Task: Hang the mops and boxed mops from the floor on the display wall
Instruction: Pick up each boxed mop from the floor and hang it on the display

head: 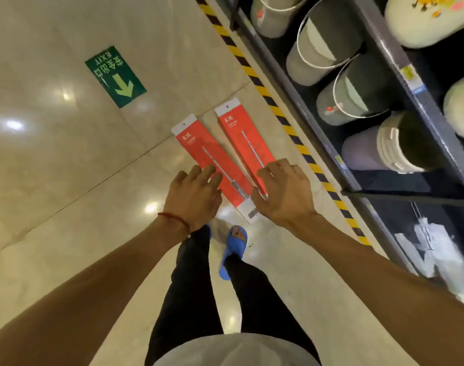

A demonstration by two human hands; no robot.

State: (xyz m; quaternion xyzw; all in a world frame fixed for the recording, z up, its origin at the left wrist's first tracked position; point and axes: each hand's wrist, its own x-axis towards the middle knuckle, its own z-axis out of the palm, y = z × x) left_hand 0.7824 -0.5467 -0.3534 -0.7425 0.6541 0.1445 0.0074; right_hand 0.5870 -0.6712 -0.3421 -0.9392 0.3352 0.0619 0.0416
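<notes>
My left hand [195, 192] and right hand [285, 192] hover spread, gripping nothing, over two boxes [245, 138] on the floor [93, 207]. Neither hung yet, I judge; the wall is out of view.

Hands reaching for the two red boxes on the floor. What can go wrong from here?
1. The left hand and right hand are open, one over each box; lifting the left box and right box one-handed near one end may let them tip or slip.
2. The blue slipper stands close to their near ends; a step could crush them.
3. Swung up, the long boxes might strike the bucket shelf alongside.
</notes>
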